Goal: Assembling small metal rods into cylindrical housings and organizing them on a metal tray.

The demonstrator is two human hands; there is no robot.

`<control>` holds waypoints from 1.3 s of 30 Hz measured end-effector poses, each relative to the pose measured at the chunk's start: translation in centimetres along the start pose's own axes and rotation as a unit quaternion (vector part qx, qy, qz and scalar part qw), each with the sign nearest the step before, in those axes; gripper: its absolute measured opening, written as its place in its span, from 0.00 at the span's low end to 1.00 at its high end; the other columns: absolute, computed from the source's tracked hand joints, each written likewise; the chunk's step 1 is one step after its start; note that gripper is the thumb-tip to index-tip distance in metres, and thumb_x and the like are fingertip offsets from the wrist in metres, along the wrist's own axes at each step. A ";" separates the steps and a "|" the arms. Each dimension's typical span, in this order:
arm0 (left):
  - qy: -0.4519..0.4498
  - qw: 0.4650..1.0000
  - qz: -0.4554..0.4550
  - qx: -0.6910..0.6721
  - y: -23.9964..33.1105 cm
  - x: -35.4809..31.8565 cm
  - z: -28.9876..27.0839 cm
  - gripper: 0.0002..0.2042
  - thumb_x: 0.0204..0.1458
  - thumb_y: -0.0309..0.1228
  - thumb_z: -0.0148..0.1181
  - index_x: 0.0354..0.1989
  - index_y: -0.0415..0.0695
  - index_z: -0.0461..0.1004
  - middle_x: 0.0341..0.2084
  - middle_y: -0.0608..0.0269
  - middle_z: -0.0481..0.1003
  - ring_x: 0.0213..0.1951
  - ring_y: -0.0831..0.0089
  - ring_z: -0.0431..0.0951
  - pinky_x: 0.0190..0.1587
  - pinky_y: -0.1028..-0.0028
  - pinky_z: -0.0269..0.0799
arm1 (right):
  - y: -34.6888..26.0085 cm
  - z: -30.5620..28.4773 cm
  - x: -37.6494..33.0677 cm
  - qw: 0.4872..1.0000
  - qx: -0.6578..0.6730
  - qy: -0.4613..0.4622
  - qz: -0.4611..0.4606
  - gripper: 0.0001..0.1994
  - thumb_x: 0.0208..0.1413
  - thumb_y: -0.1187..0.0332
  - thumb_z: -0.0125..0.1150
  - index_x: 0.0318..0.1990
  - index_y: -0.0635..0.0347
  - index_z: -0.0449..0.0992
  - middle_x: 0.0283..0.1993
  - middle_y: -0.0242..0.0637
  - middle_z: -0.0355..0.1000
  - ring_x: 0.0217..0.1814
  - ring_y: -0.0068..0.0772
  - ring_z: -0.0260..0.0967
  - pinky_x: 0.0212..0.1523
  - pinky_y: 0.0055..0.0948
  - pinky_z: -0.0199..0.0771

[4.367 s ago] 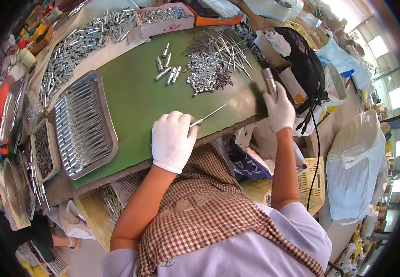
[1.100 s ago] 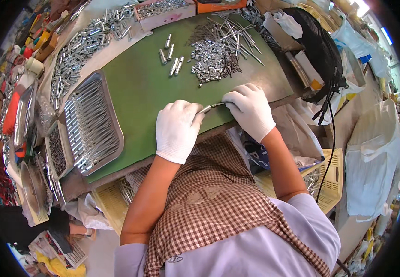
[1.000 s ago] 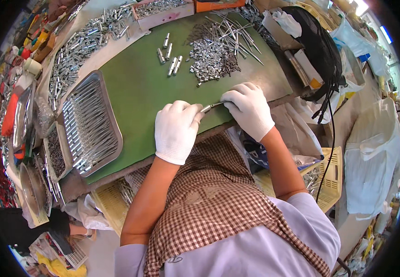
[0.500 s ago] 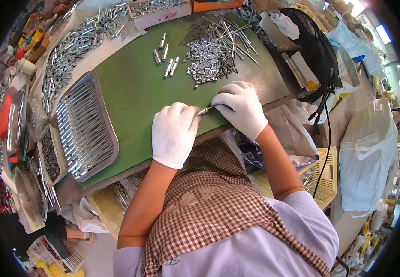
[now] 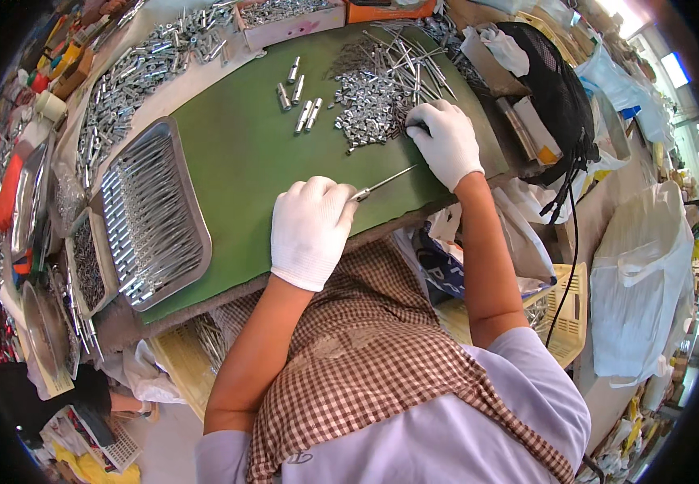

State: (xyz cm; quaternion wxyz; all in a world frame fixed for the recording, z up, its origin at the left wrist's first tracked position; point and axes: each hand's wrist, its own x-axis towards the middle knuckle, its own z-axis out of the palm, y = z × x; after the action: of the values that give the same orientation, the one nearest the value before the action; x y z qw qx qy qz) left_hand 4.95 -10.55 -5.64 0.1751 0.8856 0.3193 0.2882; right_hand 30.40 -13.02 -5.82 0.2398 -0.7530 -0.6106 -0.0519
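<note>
My left hand (image 5: 310, 230), in a white knit glove, is closed round a metal rod with a cylindrical sleeve (image 5: 362, 194). The rod's thin shaft sticks out to the right over the green mat. Reaching to the right edge of the small-parts heap, my gloved right hand (image 5: 448, 143) has its fingers curled and drawn together over small dark screws (image 5: 398, 121). Whatever its fingertips hold is hidden. Beside the screws lies a pile of small silver collars (image 5: 365, 109). Several loose metal sleeves (image 5: 309, 115) lie left of the pile.
A metal tray (image 5: 206, 242) of finished-looking rods in rows stands at the left. Beside it is a small bin (image 5: 112, 286) of dark screws. Loose thin rods (image 5: 415, 60) lie at the back. A black mesh bag (image 5: 555, 97) and a small carton (image 5: 486, 63) border the right side.
My right hand has left the rod and moved up and right to the dark screws. The rod's thin shaft now shows. My left hand still holds it, nearly in place.
</note>
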 end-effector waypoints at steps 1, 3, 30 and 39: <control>-0.005 1.000 -0.003 0.000 0.0 0.0 0.0 0.05 0.48 0.29 0.66 0.33 0.46 0.81 0.31 0.61 0.76 0.36 0.57 0.76 0.40 0.60 0.70 | -0.2 -0.1 0.1 1.000 0.001 -0.001 -0.002 0.05 0.52 0.69 0.64 0.37 0.54 0.80 0.39 0.40 0.76 0.47 0.49 0.73 0.49 0.42 0.72; -0.010 1.000 -0.007 0.000 0.0 0.0 0.0 0.05 0.48 0.29 0.66 0.33 0.46 0.81 0.31 0.61 0.76 0.36 0.58 0.76 0.40 0.60 0.70 | -0.6 -0.4 0.1 0.995 -0.057 0.021 -0.074 0.05 0.53 0.70 0.63 0.38 0.53 0.77 0.40 0.40 0.76 0.47 0.50 0.72 0.49 0.44 0.71; -0.004 1.000 0.005 0.000 0.0 0.0 0.0 0.06 0.44 0.27 0.68 0.31 0.43 0.78 0.31 0.57 0.75 0.35 0.53 0.75 0.38 0.58 0.70 | -8.1 -2.0 -3.4 0.960 -0.029 -0.110 -0.257 0.17 0.43 0.71 0.61 0.45 0.55 0.75 0.33 0.34 0.77 0.40 0.38 0.74 0.50 0.38 0.72; 0.009 1.000 -0.002 -0.008 0.1 -0.3 0.0 0.05 0.47 0.29 0.66 0.33 0.46 0.80 0.31 0.60 0.76 0.34 0.57 0.75 0.39 0.60 0.70 | 0.2 -4.0 -3.4 0.979 -0.131 0.143 -0.054 0.15 0.46 0.74 0.62 0.44 0.57 0.75 0.32 0.41 0.74 0.37 0.46 0.74 0.41 0.43 0.73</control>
State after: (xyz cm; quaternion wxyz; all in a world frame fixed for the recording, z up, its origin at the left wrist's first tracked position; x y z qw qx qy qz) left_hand 4.75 -10.84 -5.69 0.1801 0.8809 0.3198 0.2988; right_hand 30.62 -17.83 -3.60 0.2206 -0.7284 -0.5976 -0.2521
